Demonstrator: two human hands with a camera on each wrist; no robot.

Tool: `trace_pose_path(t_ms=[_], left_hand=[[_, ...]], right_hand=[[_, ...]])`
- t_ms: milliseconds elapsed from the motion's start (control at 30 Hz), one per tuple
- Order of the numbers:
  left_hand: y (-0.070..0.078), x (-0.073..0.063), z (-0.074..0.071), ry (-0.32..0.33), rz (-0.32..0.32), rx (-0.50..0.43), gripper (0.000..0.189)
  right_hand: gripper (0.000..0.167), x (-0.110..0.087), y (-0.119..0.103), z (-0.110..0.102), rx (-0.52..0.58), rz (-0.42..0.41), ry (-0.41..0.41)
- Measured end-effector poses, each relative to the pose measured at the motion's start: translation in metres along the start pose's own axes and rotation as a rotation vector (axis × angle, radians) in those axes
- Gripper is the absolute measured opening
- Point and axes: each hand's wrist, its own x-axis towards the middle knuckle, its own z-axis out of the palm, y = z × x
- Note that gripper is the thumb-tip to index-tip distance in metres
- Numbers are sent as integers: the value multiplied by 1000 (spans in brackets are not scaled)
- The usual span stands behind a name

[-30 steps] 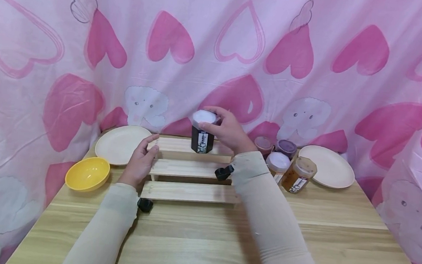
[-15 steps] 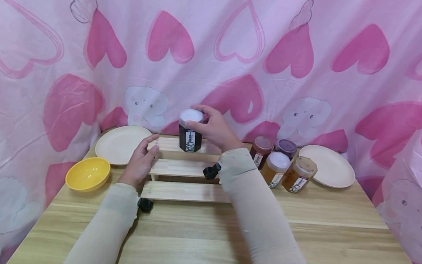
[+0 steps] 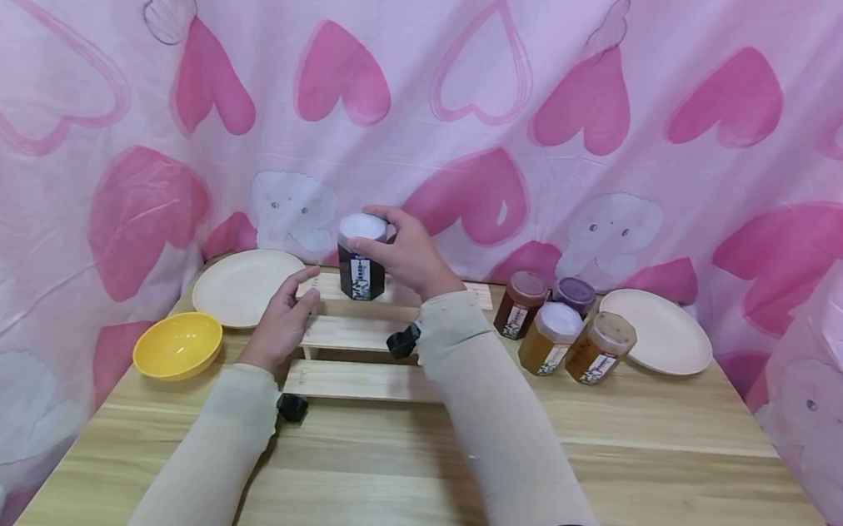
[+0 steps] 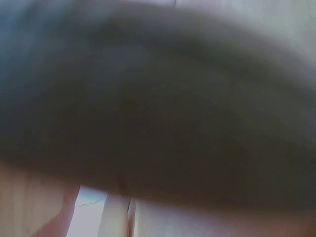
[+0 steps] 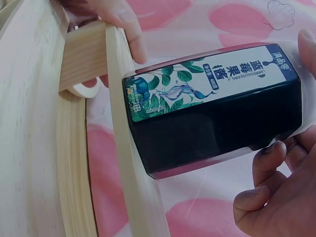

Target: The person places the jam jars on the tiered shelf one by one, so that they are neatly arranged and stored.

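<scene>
Deep-pink hearts point(image 3: 344, 72) pattern the pale-pink fabric curtain point(image 3: 421, 12); the black faceted jar point(image 3: 361, 262) has a white lid point(image 3: 361, 226); the round bowl point(image 3: 177, 346) is yellow.

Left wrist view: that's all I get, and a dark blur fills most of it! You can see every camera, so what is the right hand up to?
Observer: The right hand holds a dark jar near its pale lid.

Visitor: Ooh, and where is it holding it?

Observer: At the top step of a wooden rack; I can't tell whether the base is fully resting there.

Visitor: Is that the only jar?

Observer: No, four jars stand grouped on the table, to the right of the rack.
</scene>
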Motion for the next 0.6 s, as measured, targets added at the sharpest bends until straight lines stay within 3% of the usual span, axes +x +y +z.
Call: trace_pose_path(t_ms=[200, 433, 600], left_hand=[[7, -2, 0, -9, -33, -3, 50], [32, -15, 2, -33, -25, 24, 51], [32, -14, 2, -39, -41, 10, 52]], right_hand=[[66, 4, -3, 9, -15, -18, 0], [65, 5, -7, 18, 6, -13, -2], [66, 7, -7, 23, 16, -9, -17]])
